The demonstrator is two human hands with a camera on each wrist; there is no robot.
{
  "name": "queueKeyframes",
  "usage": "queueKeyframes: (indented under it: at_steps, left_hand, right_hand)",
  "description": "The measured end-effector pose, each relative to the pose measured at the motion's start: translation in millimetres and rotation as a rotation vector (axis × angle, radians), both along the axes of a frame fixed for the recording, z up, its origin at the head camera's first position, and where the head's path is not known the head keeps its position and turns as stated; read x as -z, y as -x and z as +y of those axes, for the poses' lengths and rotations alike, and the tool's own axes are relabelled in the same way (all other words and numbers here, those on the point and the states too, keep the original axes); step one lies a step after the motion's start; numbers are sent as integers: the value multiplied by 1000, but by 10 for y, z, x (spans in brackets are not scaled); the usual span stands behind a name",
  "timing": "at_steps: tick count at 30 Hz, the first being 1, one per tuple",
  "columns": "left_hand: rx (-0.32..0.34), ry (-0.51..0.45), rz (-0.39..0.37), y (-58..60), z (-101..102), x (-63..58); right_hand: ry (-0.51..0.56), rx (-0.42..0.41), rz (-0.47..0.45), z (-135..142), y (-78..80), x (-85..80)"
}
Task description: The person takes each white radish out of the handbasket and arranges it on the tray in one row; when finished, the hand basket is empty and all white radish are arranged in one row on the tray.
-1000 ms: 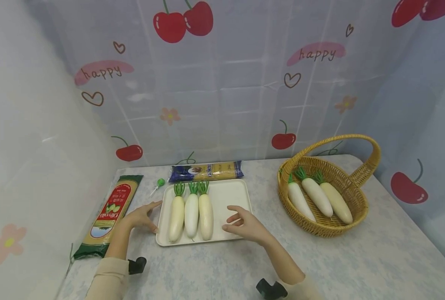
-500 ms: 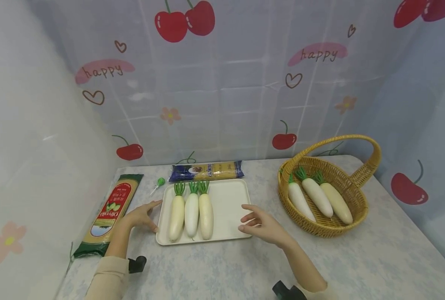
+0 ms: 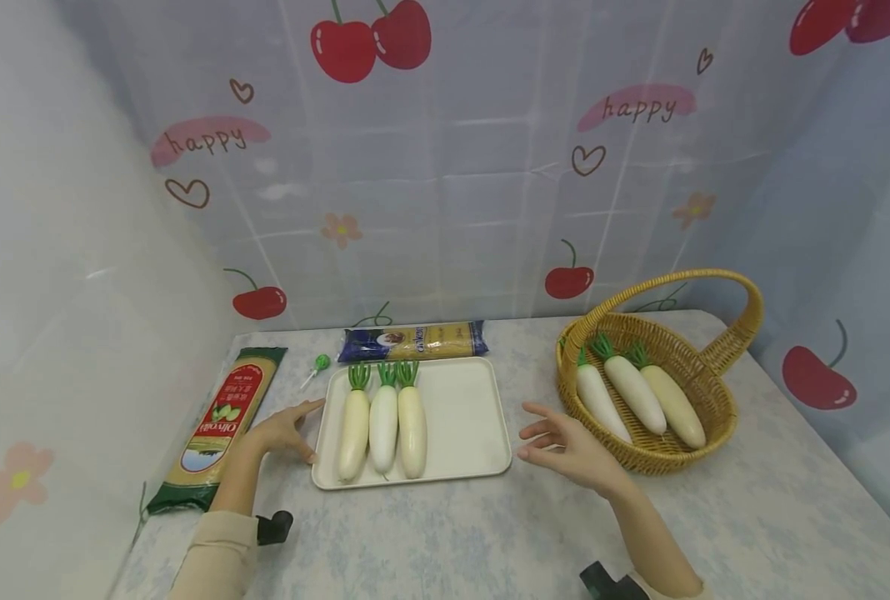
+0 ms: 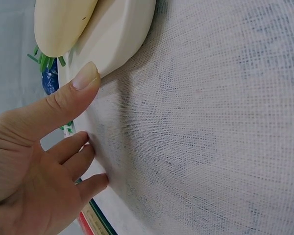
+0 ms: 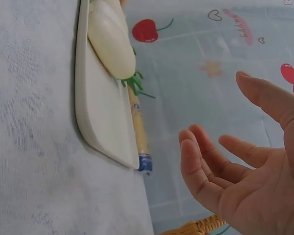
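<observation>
Three white radishes with green tops lie side by side on the left half of a cream tray (image 3: 463,417); the middle radish (image 3: 383,429) is the whitest. My left hand (image 3: 282,433) is at the tray's left edge, fingers spread. In the left wrist view its thumb (image 4: 85,78) reaches the tray's rim. My right hand (image 3: 568,448) hovers between the tray and a wicker basket (image 3: 718,417), fingers loosely bent and holding nothing. Inside the basket lie three more radishes, among them a yellowish radish (image 3: 673,404).
Behind the tray lies a blue and yellow pasta pack (image 3: 415,342). A green lollipop (image 3: 321,364) is left of it. A red and green pasta pack (image 3: 220,425) lies beside my left forearm. The basket's tall handle (image 3: 745,312) arches over it. A printed curtain (image 3: 452,208) hangs behind.
My right hand has moved from over the tray's right part to the right, past its edge toward the basket. The left hand, tray and radishes have stayed in place.
</observation>
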State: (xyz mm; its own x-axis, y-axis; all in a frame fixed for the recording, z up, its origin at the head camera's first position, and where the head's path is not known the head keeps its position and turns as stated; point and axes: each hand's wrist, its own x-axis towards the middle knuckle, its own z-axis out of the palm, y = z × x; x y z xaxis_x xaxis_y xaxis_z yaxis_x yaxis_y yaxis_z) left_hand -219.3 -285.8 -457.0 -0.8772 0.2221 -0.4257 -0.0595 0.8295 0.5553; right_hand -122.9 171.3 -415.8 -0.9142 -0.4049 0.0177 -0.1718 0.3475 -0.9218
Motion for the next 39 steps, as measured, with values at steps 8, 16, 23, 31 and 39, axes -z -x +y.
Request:
queueKeyframes:
  at_steps: [8, 16, 23, 31, 39]
  left_hand:
    - [2, 9, 3, 3, -5, 0]
    - [9, -1, 10, 6, -17, 13]
    - [14, -4, 11, 6, -16, 13]
    - [10, 12, 12, -2, -4, 8]
    - [5, 8, 5, -3, 4, -10]
  right_hand:
    - [-3, 38, 48, 241, -11, 2]
    - [-27, 87, 123, 463, 13, -94]
    - [-43, 161, 138, 674, 114, -145]
    - [-96, 238, 145, 851, 216, -180]
    - [-189, 294, 157, 937, 284, -192]
